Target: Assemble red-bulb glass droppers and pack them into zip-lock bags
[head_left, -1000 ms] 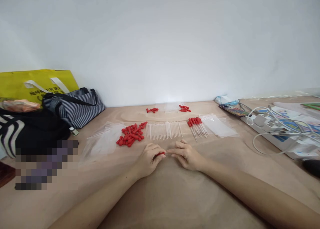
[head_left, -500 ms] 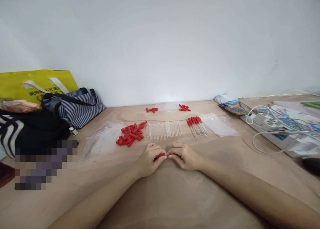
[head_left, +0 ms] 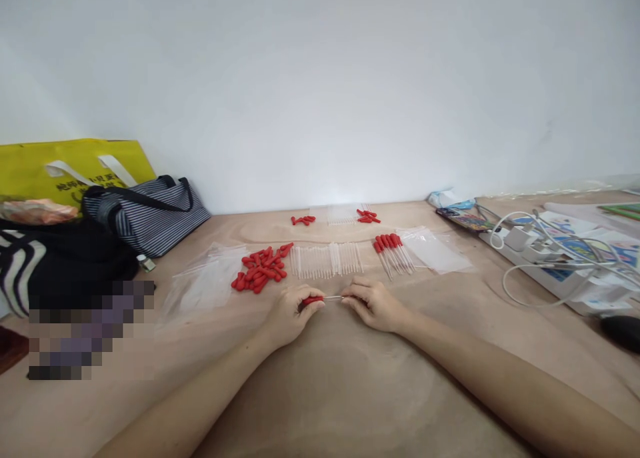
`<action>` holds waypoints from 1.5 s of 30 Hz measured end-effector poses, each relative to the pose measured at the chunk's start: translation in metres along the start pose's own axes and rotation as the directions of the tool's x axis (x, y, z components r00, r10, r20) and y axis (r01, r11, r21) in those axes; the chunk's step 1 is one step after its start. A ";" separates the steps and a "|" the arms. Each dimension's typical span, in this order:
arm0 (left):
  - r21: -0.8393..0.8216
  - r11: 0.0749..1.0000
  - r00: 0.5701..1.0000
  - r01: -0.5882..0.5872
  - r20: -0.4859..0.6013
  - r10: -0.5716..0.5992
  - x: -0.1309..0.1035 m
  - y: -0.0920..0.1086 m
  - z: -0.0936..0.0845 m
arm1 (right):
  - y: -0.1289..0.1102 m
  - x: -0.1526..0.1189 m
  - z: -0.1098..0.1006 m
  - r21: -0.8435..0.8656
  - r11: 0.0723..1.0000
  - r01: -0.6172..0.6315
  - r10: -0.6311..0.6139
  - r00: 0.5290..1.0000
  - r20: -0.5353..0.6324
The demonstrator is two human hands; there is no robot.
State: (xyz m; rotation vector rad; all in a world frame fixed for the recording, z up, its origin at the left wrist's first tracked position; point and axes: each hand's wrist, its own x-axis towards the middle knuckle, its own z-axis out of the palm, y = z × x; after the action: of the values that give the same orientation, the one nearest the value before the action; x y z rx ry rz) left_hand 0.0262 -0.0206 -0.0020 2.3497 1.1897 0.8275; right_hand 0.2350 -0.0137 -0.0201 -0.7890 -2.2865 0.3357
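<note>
A red rubber dropper bulb (head_left: 313, 300) is pinched in my left hand (head_left: 293, 311). A thin clear dropper tube (head_left: 333, 297) runs from the bulb's end across the gap to my right hand (head_left: 375, 303), whose closed fingertips grip its other end. How deep the tube sits in the bulb is hidden. Beyond my hands lies a row of clear dropper tubes (head_left: 327, 261), with a pile of red bulbs (head_left: 260, 269) on its left. Several droppers with red bulbs fitted (head_left: 393, 253) lie side by side on its right.
Clear plastic bags lie at left (head_left: 205, 281) and right (head_left: 437, 250). More red bulbs (head_left: 303, 220) rest near the wall. A striped bag (head_left: 150, 215) and yellow bag (head_left: 75, 165) stand at left. Chargers with white cables (head_left: 523, 238) and a black mouse (head_left: 623, 330) are at right.
My hands have moved apart, the left going leftward and the right slightly to the right. More of the tube now shows between them.
</note>
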 end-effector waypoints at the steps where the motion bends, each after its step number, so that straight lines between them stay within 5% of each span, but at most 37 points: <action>1: -0.019 1.000 1.000 0.007 0.003 -0.007 0.000 0.001 0.001 | 0.000 0.000 0.001 0.007 1.000 -0.003 0.003 1.000 -0.010; 20: -0.108 0.988 0.993 0.114 -0.029 -0.118 -0.002 0.003 0.002 | 0.000 0.002 0.005 0.035 0.999 -0.036 0.036 0.999 -0.003; 27: -0.150 0.982 0.994 0.112 0.036 -0.108 -0.001 -0.005 0.003 | -0.007 0.007 -0.005 -0.301 0.952 0.052 -0.015 0.992 0.125; 30: -0.124 0.983 0.990 0.134 -0.025 -0.138 -0.001 -0.009 0.003 | -0.006 0.009 -0.009 -0.326 0.944 0.046 -0.002 0.991 0.135; 33: -0.086 0.984 0.978 0.155 -0.128 -0.166 -0.001 -0.014 0.003 | 0.009 0.010 -0.018 -0.303 0.947 -0.107 0.119 0.993 0.019; 35: -0.070 0.986 0.977 0.151 -0.144 -0.160 -0.001 -0.017 0.002 | 0.026 0.010 -0.028 -0.290 0.909 -0.300 0.272 0.953 -0.133; 38: -0.021 0.992 0.985 0.128 -0.114 -0.129 -0.001 -0.017 0.000 | 0.052 0.006 -0.045 -0.238 0.769 -0.593 0.505 0.793 -0.342; 42: 0.017 0.995 0.992 0.099 -0.086 -0.097 -0.001 -0.015 -0.001 | 0.071 -0.003 -0.057 -0.236 0.566 -0.790 0.697 0.611 -0.374; 45: 0.024 0.995 0.993 0.095 -0.079 -0.092 0.000 -0.014 -0.002 | 0.073 -0.006 -0.057 -0.276 0.481 -0.832 0.759 0.553 -0.344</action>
State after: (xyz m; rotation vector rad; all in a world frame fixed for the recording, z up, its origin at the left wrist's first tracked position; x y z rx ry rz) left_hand 0.0162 -0.0126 -0.0086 2.2824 1.3398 0.8826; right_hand 0.3101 0.0413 -0.0131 -2.0485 -1.6607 0.1617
